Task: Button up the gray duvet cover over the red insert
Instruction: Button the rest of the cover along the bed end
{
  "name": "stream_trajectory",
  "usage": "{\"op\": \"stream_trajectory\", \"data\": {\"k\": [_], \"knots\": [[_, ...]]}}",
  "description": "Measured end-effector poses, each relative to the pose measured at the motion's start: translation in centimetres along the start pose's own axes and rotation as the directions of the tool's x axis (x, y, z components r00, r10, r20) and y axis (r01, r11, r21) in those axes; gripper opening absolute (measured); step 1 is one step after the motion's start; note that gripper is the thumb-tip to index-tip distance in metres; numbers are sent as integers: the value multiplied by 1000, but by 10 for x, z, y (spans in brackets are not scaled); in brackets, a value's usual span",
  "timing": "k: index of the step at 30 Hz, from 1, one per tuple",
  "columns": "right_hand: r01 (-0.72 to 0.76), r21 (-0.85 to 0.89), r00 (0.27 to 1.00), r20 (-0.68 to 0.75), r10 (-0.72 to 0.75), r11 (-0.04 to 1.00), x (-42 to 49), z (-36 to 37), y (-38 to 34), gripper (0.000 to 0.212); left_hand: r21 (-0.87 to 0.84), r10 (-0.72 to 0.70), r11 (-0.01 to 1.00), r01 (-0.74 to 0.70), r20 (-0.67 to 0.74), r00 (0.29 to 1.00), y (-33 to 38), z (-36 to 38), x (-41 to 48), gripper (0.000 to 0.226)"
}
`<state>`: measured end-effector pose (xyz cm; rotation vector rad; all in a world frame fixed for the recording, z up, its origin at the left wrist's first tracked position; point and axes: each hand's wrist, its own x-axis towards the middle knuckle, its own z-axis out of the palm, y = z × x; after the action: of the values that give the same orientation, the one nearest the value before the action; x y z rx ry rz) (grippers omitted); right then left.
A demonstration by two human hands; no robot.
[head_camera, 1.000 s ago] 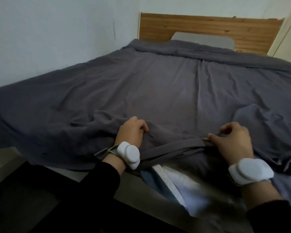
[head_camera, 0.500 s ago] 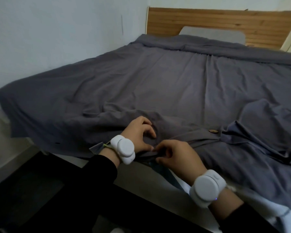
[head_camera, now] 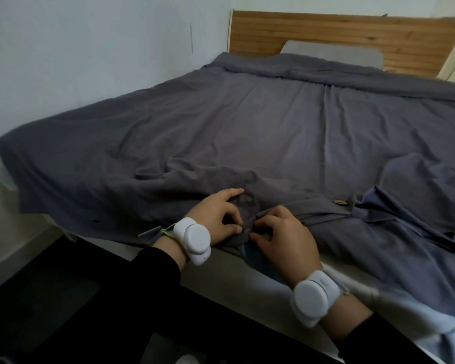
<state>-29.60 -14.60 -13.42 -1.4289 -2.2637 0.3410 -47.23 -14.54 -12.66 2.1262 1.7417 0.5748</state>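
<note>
We find our left hand (head_camera: 216,222) and right hand (head_camera: 281,235) both pinching the duvet cover (head_camera: 221,132) hem at the bed's foot edge, beside the fastened button (head_camera: 340,202), apparently aligning the next closure; no red insert shows.

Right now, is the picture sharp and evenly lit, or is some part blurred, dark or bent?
Head view: dim, flat light; the duvet cover and both hands, left hand and right hand, look fairly sharp; lower right corner smeared; floor bottom left nearly black; wide-angle lens tilts the headboard.
</note>
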Motion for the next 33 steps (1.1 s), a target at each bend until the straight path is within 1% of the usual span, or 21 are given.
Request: {"op": "stream_trajectory", "data": {"k": [5,7,10,13,14,17,21,23,26,28,31,33], "knots": [[8,-12,1000,13,-8,1000,1,1,2,20,-115,-33,993,24,-79,996,0,-3,0,7],[1,-8,999,33,-1,1000,1,3,2,22,-125,-57,991,43,-115,992,1,-5,1,8],[-13,-7,999,49,14,1000,1,6,1,27,-86,-57,995,47,-119,991,5,-5,2,11],[-41,2,998,45,41,999,2,9,0,23,22,8,1000,-8,-27,1000,6,-4,-1,28],[-44,4,998,45,44,999,3,10,0,20,46,21,999,-20,-19,1000,5,-3,-1,28],[-50,25,998,32,49,998,2,11,-1,15,53,19,998,-16,-61,998,7,-1,-3,17],[-58,66,998,23,57,996,3,11,3,11,102,-2,995,8,-63,998,14,1,-4,17],[-53,104,998,28,50,993,4,10,5,9,56,-10,998,14,-65,998,13,-1,-2,13],[-39,217,999,33,33,975,5,7,6,9,-4,-17,1000,16,-52,998,11,-7,1,12],[-32,296,999,31,24,955,6,3,6,11,-37,-21,999,17,-93,995,12,-9,2,12],[-16,383,1000,5,15,924,5,-4,2,15,-203,-101,977,60,-196,975,16,-11,1,7],[8,390,1000,-7,-6,921,3,-9,-1,15,-297,-170,949,107,-195,966,17,-13,2,7]]}}
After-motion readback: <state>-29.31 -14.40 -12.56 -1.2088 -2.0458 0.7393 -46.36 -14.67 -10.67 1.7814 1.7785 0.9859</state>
